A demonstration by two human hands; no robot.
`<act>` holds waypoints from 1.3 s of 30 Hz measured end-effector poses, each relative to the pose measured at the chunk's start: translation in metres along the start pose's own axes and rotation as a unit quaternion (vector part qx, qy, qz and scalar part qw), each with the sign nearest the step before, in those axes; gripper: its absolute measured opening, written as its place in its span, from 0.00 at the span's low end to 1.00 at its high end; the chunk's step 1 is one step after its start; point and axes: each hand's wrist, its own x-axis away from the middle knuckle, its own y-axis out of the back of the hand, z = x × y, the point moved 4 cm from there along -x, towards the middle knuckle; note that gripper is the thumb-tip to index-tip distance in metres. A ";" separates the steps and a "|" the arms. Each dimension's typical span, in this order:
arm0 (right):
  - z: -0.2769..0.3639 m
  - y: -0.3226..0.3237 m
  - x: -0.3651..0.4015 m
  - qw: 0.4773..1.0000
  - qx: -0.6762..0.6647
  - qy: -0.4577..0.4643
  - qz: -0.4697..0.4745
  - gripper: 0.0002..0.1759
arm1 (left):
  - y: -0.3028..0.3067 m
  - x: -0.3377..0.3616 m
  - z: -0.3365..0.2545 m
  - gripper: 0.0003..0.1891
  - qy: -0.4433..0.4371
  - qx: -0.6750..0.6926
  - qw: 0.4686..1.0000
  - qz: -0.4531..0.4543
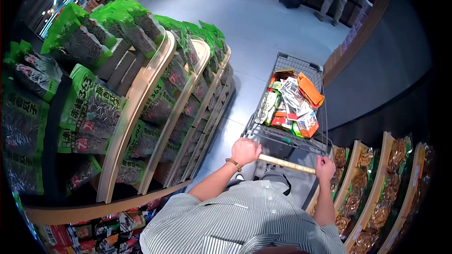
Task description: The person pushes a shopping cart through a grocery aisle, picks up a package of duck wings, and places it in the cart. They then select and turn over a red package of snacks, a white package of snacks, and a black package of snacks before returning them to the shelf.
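Left hand [246,151] grip closed round left end of pale yellow cylindrical push handle [287,162] of grey wire-mesh shopping cart [294,62]; right hand [325,169] grip closed round handle's right end. Bright orange packet [310,90] lies atop mixed colourful packages [291,95] inside cart, beyond both grips. Green plastic bags [94,113] with dark contents sit on pale-edged shelves [136,108] left of cart.

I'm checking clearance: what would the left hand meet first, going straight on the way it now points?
Probably the wire basket, beyond the handle that the left hand grips, though depth is unclear.
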 end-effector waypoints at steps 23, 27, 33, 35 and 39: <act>0.002 -0.061 -0.208 0.993 -0.059 0.049 0.090 0.15 | -0.037 -0.130 0.004 0.17 0.103 -0.095 0.990 -0.028; 0.015 -0.062 -0.242 0.992 -0.064 0.058 0.096 0.14 | -0.036 -0.155 0.008 0.18 0.116 -0.094 0.988 -0.035; 0.036 -0.075 -0.296 0.991 -0.050 0.068 0.106 0.14 | -0.038 -0.195 0.025 0.18 0.123 -0.094 0.987 -0.038; 0.045 -0.080 -0.315 0.990 -0.059 0.083 0.100 0.13 | -0.035 -0.211 0.028 0.18 0.125 -0.086 0.987 -0.060; 0.056 -0.093 -0.358 0.989 -0.067 0.083 0.098 0.15 | -0.041 -0.244 0.038 0.19 0.112 -0.079 0.987 -0.084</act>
